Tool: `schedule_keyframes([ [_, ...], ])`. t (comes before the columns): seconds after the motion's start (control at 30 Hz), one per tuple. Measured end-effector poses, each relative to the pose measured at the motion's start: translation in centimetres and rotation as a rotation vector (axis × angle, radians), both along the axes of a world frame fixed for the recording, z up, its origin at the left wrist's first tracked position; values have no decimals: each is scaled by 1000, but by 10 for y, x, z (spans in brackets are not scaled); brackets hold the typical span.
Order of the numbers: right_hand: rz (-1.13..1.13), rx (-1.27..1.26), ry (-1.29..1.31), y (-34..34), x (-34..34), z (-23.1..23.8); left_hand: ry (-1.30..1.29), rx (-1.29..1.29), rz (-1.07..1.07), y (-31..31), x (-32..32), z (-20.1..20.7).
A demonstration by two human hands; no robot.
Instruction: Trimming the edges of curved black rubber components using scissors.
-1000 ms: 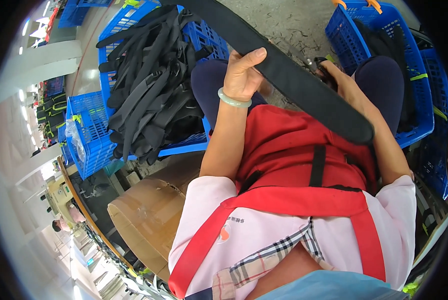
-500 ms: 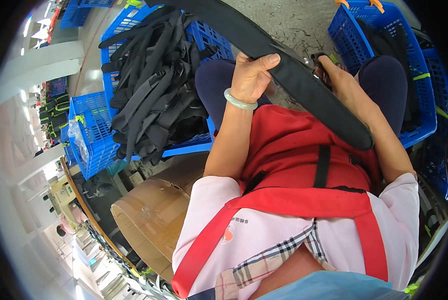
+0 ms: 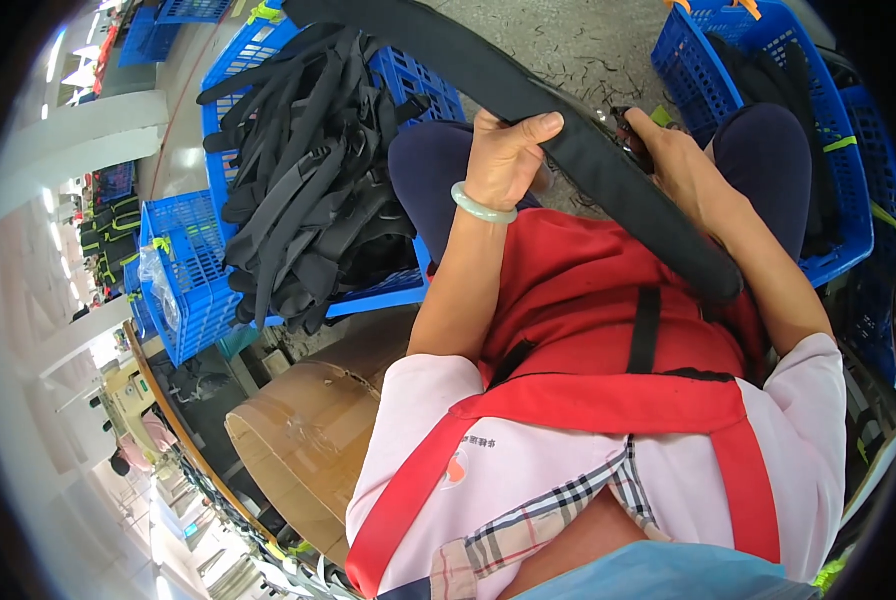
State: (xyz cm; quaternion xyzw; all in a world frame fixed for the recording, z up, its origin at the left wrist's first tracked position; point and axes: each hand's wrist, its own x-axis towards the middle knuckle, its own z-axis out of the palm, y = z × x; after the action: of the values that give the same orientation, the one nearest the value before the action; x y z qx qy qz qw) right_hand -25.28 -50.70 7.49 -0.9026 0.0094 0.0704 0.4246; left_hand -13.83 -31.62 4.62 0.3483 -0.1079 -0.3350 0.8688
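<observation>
A long black padded strap point(image 3: 618, 175) with a rounded end slants from the top of the view down over my red apron point(image 3: 578, 290). My left hand point(image 3: 513, 150) grips it near the middle, thumb on top and fingers beneath. A pale bangle point(image 3: 483, 204) circles that wrist. Beyond the strap's right edge, my right hand point(image 3: 678, 160) is closed round a small dark tool point(image 3: 628, 130) with a shiny part. Its shape is partly hidden by the fingers, so I cannot tell its exact kind. The tool is close to the strap's edge; contact is not clear.
A blue plastic crate point(image 3: 378, 290) heaped with black straps point(image 3: 308, 170) stands at my left. Another blue crate point(image 3: 838, 245) with dark pieces is at my right. A smaller blue crate point(image 3: 183, 290) and a cardboard box point(image 3: 298, 420) lie further left. Dark scraps litter the floor point(image 3: 578, 45).
My right hand has shifted slightly, and the tool in it has turned a little at the strap's edge. The left hand keeps its grip almost unmoved.
</observation>
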Motion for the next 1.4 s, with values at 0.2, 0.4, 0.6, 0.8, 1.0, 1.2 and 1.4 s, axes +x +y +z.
schedule_keyframes([
  [0.2, -68, 156, -57, -2, -9, -14, 54, 39, -43, 9, 10, 11],
  [0.4, -38, 108, -56, 0, -10, -15, 28, -4, 3, 4, 8, 2],
  [0.6, -51, 145, -31, 6, -7, -5, -5, -12, 12, -3, 1, -1],
  [0.8, -103, 246, -5, 2, -11, -23, 71, 1, 0, 5, 7, 8],
  [1.0, -95, 73, -51, 8, -10, -15, -44, 45, 12, -2, 2, 2],
  [1.2, -16, 67, -102, 8, -7, 0, -44, 47, 9, 0, 0, 0],
  [1.4, -95, 139, 10, 6, -8, 1, 13, 12, -24, 0, 0, -1],
])
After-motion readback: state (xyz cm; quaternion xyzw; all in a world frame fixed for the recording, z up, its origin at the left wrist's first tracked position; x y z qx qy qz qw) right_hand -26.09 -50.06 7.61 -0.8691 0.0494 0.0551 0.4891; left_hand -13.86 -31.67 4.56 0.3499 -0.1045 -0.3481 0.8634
